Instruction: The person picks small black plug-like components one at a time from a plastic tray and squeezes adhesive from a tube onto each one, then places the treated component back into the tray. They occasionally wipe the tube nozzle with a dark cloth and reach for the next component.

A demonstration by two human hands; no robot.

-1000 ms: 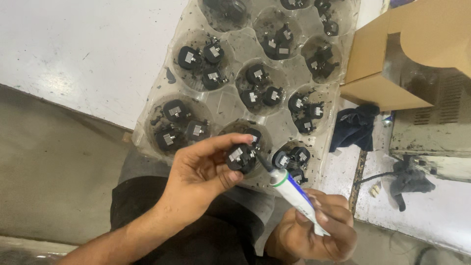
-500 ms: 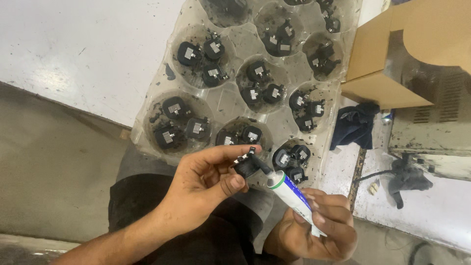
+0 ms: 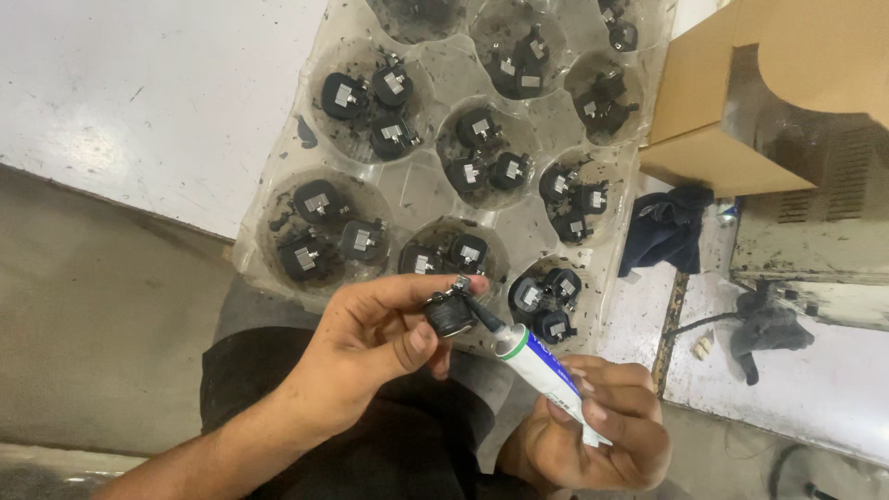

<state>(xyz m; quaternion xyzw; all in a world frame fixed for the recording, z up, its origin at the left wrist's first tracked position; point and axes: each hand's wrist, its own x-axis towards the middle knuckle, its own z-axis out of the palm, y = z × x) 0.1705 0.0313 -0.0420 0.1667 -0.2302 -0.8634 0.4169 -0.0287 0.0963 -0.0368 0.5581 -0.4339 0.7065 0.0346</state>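
A workshop or small assembly bench is shown. A worn, stained white table [image 3: 139, 93] is seen, on which a grimy clear plastic tray [image 3: 426, 199] is laid, its round wells filled with small black parts [image 3: 344, 95]. A cardboard box [image 3: 741, 93] and a dark rag [image 3: 669, 231] are placed beside it, and a bare concrete floor [image 3: 83, 324] is seen below.

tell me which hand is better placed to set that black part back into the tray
Left, most likely. The left hand already pinches the small black part in its fingers, just beside the clear tray's near wells. The right hand is lower and wrapped around the white tube.
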